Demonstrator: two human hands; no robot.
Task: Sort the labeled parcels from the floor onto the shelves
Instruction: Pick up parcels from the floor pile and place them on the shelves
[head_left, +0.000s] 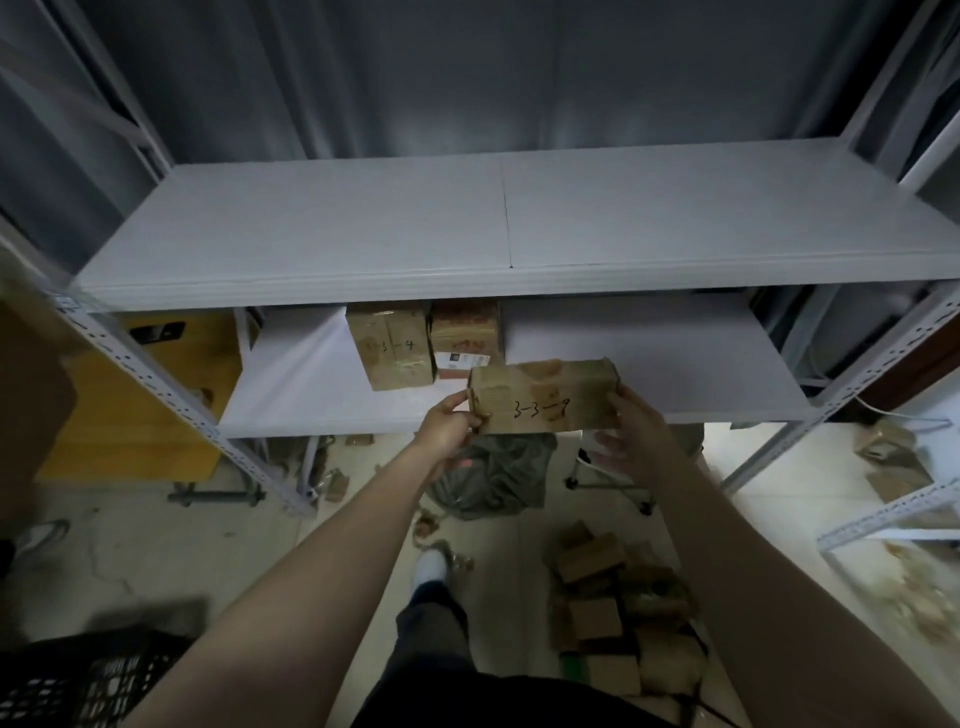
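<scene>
Parcel (543, 397) marked "3-3-9" was held by both ends, just above the front edge of the lower shelf (675, 364). Left hand (447, 423) was clamped on the left end, thumb on the near face, fingers curled beneath. Right hand (631, 431) was gripped on the right end; its lower fingers were blurred, so the exact wrap could not be told. Label face was turned toward the camera, probably so the code could be read and matched. A shelved parcel (392, 345) ending "3-4" was seen on that shelf, a second box (465, 332) touching it. Same series, so this level was judged the target. Floor parcels (613, 597) were lying unsorted; task judged far from done.
</scene>
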